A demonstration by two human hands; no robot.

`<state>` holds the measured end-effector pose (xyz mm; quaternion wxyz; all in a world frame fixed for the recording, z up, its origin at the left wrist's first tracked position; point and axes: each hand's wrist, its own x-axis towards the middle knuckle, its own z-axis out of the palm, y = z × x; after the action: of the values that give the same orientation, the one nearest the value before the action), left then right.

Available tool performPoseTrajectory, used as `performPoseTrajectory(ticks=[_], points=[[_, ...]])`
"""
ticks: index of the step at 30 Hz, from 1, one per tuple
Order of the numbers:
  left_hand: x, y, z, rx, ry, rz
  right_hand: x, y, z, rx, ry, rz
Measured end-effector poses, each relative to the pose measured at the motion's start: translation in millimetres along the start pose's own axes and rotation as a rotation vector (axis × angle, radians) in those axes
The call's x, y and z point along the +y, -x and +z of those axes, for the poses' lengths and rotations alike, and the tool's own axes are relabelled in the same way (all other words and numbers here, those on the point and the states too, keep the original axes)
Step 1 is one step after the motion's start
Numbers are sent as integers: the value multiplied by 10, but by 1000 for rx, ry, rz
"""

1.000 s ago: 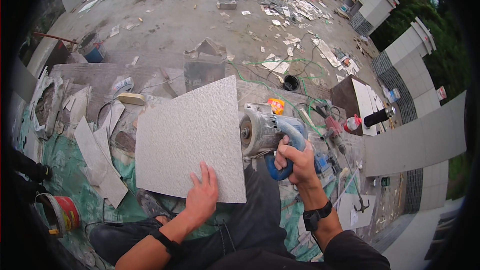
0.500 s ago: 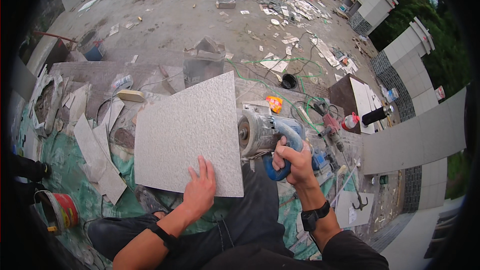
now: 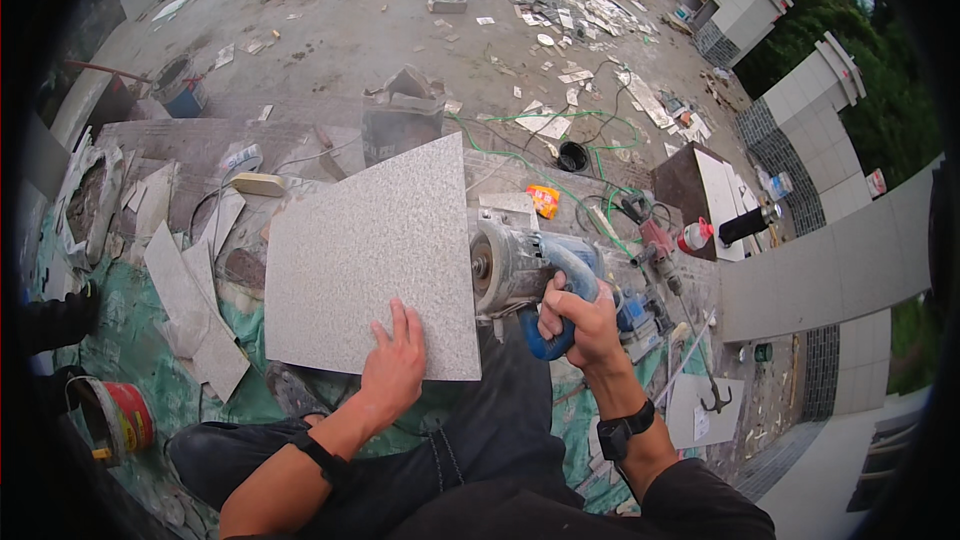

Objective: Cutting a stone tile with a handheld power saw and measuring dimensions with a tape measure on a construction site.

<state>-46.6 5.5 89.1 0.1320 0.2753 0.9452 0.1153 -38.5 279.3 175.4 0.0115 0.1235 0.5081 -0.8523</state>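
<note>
A large light-grey speckled tile (image 3: 365,255) with a slanted top edge lies over my lap area. My left hand (image 3: 395,362) rests on its lower right part, fingers stretched out and flat on the surface. At the tile's right edge sits a dusty blue power cutter (image 3: 510,265), its round disc housing next to that edge. My right hand (image 3: 583,320) is wrapped round the cutter's blue loop handle. Whether the blade touches the tile is hidden by the housing.
Cut tile strips (image 3: 190,310) lie at the left on green sheeting. A red-and-black bucket (image 3: 125,415) stands lower left. On the right are a rotary hammer drill (image 3: 660,250), green cord, a black flask (image 3: 745,227) and a brown box (image 3: 683,185). Broken tile scraps (image 3: 590,20) litter the far floor.
The tile, cutter and both hands sit slightly higher and further left in the picture, as does the whole scene. My grip on the cutter and my flat left hand stay the same.
</note>
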Motion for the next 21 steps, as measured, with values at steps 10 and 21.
performPoseTrajectory(ticks=[10,21], points=[[-3,3,13,2,-11,-7,11,119,9,8,-5,28],[-4,6,9,3,7,-11,38,260,8,27,16,37]])
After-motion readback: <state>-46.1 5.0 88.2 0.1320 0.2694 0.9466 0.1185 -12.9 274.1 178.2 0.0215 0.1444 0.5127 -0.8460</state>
